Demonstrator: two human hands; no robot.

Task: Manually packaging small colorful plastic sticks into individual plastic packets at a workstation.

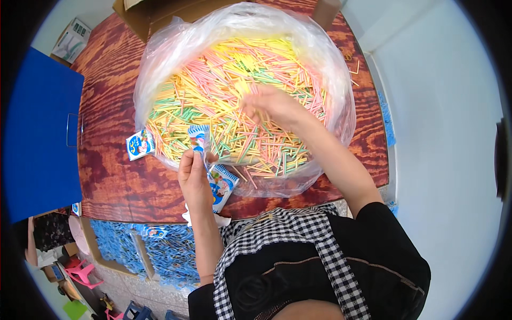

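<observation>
A big clear plastic bag [165, 58] lies spread wide on the table, full of thin pastel sticks [218, 101] in yellow, pink and green. My left hand [196, 169] pinches a small blue-and-white packet [199, 140], held upright at the bag's near edge. Over the middle of the sticks, my right hand [271, 106] is blurred by motion, its fingers closed around a few pale yellow sticks [242, 88]. Just below my left hand rests another blue-and-white packet [224, 186]. One more packet [140, 145] lies against the bag's left side.
The red-brown patterned table [122, 186] carries an open cardboard box [170, 13] at its far side. A blue panel [42, 133] stands at the left. Below the table edge, bins [109, 240] hold many blue packets. Pink stools [82, 273] stand on the floor.
</observation>
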